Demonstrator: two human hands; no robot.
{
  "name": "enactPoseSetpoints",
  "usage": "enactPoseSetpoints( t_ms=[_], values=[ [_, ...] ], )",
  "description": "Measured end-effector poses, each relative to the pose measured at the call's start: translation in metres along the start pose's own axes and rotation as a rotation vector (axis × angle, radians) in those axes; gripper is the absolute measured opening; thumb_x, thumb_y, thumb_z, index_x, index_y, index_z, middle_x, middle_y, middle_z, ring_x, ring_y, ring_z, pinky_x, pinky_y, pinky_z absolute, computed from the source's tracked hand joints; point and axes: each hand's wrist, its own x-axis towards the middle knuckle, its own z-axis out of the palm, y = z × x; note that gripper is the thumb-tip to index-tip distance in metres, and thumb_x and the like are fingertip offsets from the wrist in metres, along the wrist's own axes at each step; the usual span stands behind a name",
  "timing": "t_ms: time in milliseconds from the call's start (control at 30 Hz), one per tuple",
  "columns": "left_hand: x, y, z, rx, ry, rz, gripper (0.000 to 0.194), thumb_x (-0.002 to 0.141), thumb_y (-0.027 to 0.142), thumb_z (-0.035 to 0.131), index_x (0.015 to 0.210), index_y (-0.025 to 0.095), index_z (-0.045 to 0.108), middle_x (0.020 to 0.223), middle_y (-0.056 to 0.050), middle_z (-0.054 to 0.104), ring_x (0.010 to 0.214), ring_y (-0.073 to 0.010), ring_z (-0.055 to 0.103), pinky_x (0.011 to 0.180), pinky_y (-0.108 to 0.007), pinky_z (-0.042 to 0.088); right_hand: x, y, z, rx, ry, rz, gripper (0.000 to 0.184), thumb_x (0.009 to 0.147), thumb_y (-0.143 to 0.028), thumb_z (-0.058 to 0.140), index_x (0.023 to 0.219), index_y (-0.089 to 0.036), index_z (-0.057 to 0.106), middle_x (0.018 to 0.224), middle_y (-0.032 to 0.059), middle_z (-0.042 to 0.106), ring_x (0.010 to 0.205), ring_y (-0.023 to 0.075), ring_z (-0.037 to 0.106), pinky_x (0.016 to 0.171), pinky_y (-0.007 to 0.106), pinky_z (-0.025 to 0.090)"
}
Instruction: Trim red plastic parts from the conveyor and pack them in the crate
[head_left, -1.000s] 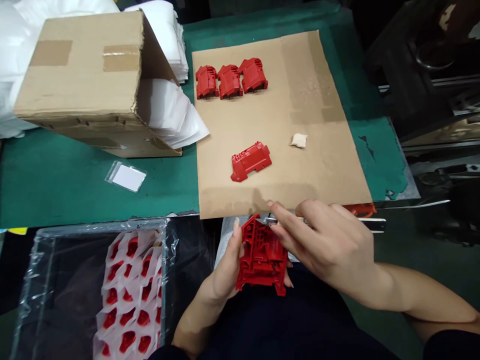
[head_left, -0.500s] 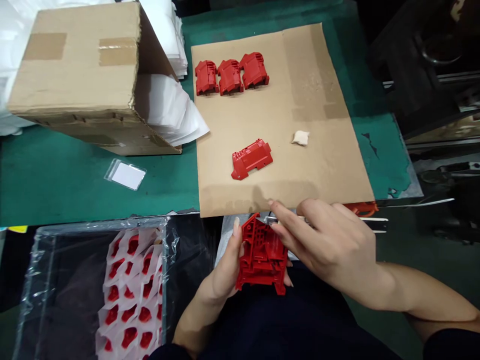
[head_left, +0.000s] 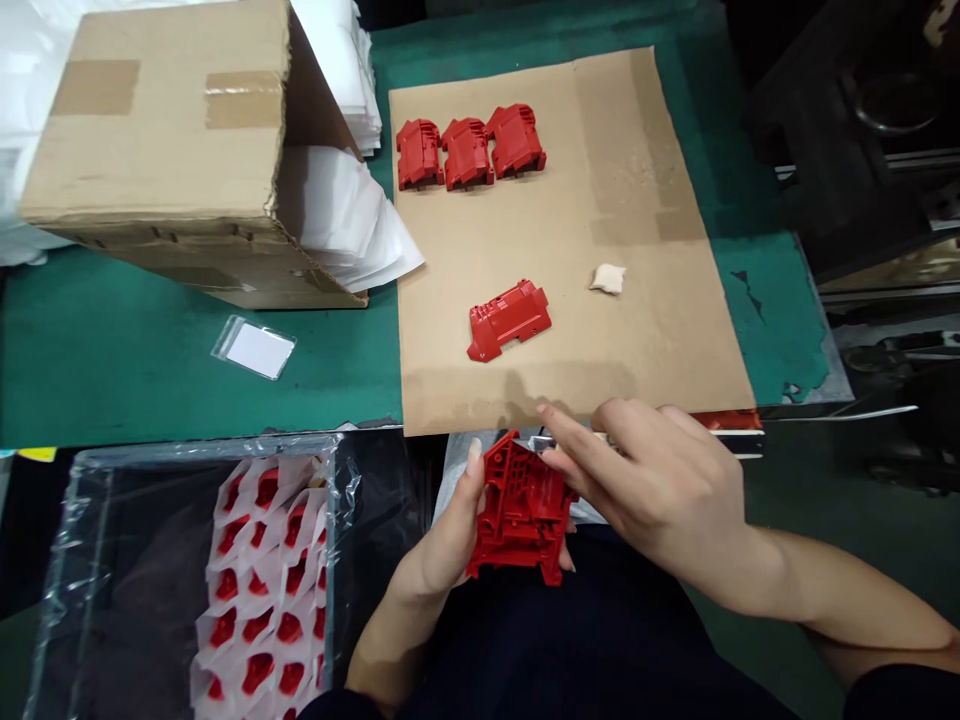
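My left hand (head_left: 441,540) is shut around a red moulded plastic part (head_left: 519,520), holding it from below and at the side near my lap. My right hand (head_left: 660,490) pinches a small knife with a metal blade (head_left: 541,443), and the blade touches the part's top edge. Most of the knife's handle is hidden by my fingers. On the cardboard sheet (head_left: 645,200) lie a row of three similar red parts (head_left: 466,155), one more red part (head_left: 508,318), and a small beige cloth pad (head_left: 607,279).
An open cardboard box (head_left: 150,130) with white sheets stands at the back left on a green mat (head_left: 150,360). A clear sachet (head_left: 253,347) lies on the mat. At the front left, a plastic-lined tray (head_left: 82,560) holds red parts in white wrapping.
The red part in my hands has tilted slightly and shifted left, with the blade still at its top edge. The view has drifted slightly, so the table items sit a little further right.
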Motion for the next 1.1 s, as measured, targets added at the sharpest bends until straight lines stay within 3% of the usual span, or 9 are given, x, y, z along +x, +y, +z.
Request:
enactPoseSetpoints(
  t_ms=[300, 500, 767, 1100],
  values=[
    [0.000, 0.005, 0.001, 0.089, -0.131, -0.001, 0.077, 0.086, 0.075, 0.038, 0.125, 0.013, 0.063, 0.100, -0.014, 0.075, 0.096, -0.0332, 0.072, 0.079, -0.040, 0.059, 0.002, 0.002, 0.006, -0.039, 0.035, -0.024, 0.022, 0.098, -0.034, 0.052, 0.100, -0.017, 0.067, 0.058, -0.0019, 0.051, 0.055, 0.0137, 0.037, 0.056, 0.028, 0.025],
    [-0.008, 0.002, 0.004, 0.105, -0.229, -0.075, 0.074, 0.088, 0.073, 0.035, 0.129, 0.016, 0.059, 0.100, -0.012, 0.075, 0.101, -0.0323, 0.071, 0.077, -0.038, 0.058, 0.005, 0.014, 0.009, -0.137, 0.021, 0.071, 0.025, 0.099, -0.033, 0.050, 0.098, -0.018, 0.069, 0.060, -0.0012, 0.049, 0.056, 0.0128, 0.039, 0.056, 0.027, 0.027],
    [-0.001, 0.004, 0.005, 0.035, -0.186, -0.079, 0.073, 0.087, 0.073, 0.038, 0.128, 0.016, 0.060, 0.099, -0.012, 0.076, 0.093, -0.0335, 0.073, 0.073, -0.039, 0.060, -0.003, 0.010, -0.007, 0.023, -0.026, 0.008, 0.024, 0.098, -0.033, 0.051, 0.102, -0.017, 0.069, 0.061, -0.0007, 0.052, 0.055, 0.0130, 0.037, 0.055, 0.028, 0.027],
    [0.000, 0.003, 0.006, 0.000, -0.164, -0.072, 0.073, 0.083, 0.072, 0.049, 0.132, 0.019, 0.057, 0.101, -0.010, 0.076, 0.097, -0.0325, 0.072, 0.075, -0.037, 0.060, -0.003, 0.003, -0.008, -0.001, -0.032, -0.057, 0.022, 0.097, -0.032, 0.054, 0.100, -0.015, 0.068, 0.061, -0.0010, 0.052, 0.056, 0.0124, 0.041, 0.057, 0.028, 0.028]
  ],
)
